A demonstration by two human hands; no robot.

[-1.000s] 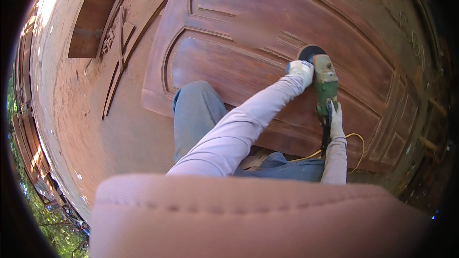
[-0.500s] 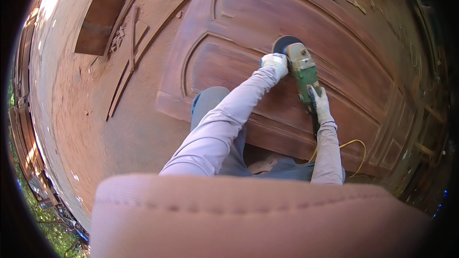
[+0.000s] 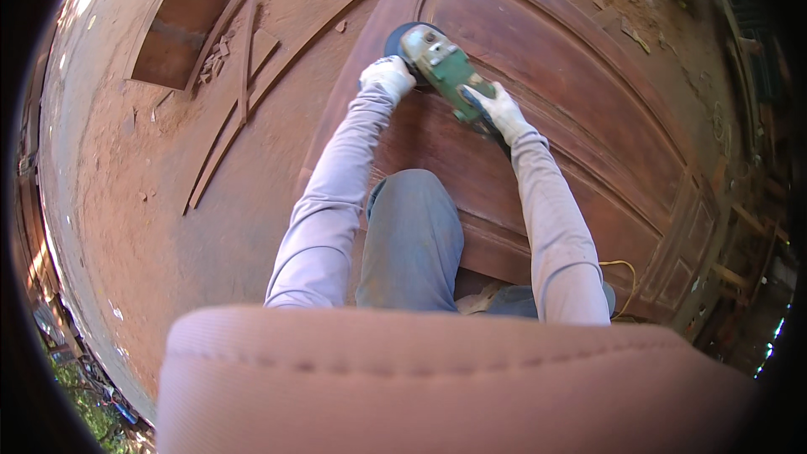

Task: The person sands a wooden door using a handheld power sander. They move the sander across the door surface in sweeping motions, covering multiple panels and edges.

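A green angle grinder [image 3: 452, 71] with a worn metal head and a dark round disc is held in both my gloved hands. My left hand [image 3: 388, 77] is closed near its head, beside the disc; the handle under the fingers is hidden. My right hand [image 3: 500, 109] wraps round the rear of the body. Beneath the tool lies a reddish-brown wooden door [image 3: 580, 109] with carved, curved panel mouldings. The disc is over the door's far left part, by the end of a panel; whether it touches the wood cannot be made out.
My bent knee [image 3: 412, 235] is against the door's near side. A yellow cord [image 3: 626, 266] loops by my right forearm. Long wooden strips [image 3: 277, 76] and a brown board [image 3: 187, 21] lie on the dusty ground [image 3: 235, 244] at left. Wood scraps [image 3: 635, 38] lie beyond the door.
Both hands have carried the grinder left and farther away across the door, from the middle to the far left end. The tool now slants more. My knee shows more.
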